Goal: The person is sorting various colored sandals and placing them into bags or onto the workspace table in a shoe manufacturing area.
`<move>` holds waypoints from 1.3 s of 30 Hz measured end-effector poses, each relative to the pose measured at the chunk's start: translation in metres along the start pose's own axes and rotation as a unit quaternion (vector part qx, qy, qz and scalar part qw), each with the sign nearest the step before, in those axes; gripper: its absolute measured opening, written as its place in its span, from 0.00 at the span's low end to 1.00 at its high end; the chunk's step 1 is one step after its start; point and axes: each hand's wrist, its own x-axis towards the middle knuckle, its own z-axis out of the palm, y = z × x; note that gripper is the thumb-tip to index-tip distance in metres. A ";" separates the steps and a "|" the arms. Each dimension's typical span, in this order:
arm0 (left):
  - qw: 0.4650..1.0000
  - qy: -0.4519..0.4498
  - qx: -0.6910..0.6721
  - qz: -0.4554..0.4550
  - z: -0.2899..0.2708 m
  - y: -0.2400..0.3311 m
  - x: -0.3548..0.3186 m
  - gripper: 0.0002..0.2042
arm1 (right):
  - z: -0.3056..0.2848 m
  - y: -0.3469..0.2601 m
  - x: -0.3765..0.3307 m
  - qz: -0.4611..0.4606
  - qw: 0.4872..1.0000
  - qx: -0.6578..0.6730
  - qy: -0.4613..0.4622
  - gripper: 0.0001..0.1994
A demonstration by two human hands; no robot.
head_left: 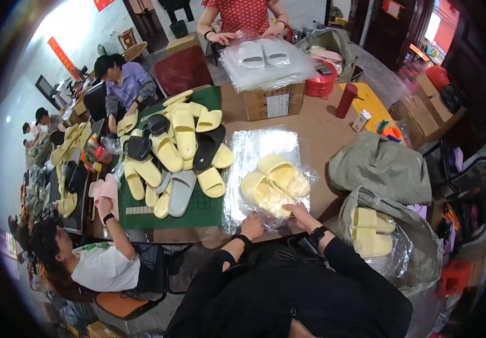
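Note:
A pair of yellow slide slippers [279, 172] lies inside a clear plastic bag [306, 179] on the table in front of me. My left hand [252, 226] is closed at the bag's near edge, left of the slippers. On the near right side, my right hand [301, 217] pinches the plastic by a slipper's end. Beneath the pair is a stack of flat clear bags [240, 163]. To the left, a heap of yellow, black and grey slides [184, 132] covers much of a green mat [200, 217].
Beyond the slippers, a cardboard box [274, 101] carries bagged white slides [262, 52]. A dark red bottle [346, 100] stands right of it. An open sack [386, 259] with bagged yellow slides is at my right. Co-workers sit at left, one holding a pink slide [106, 188]; another stands opposite.

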 end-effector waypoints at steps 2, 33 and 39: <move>0.999 0.001 0.030 0.027 0.009 0.002 -0.003 0.25 | -0.004 0.004 -0.004 0.010 0.999 0.032 0.036 0.13; 0.994 -0.049 0.096 0.007 0.005 0.004 -0.015 0.32 | 0.046 0.069 0.019 -0.355 0.664 -0.658 -0.032 0.13; 0.991 -0.030 0.127 0.039 0.019 0.000 -0.002 0.32 | 0.027 0.061 0.022 -0.261 0.648 -0.715 -0.034 0.26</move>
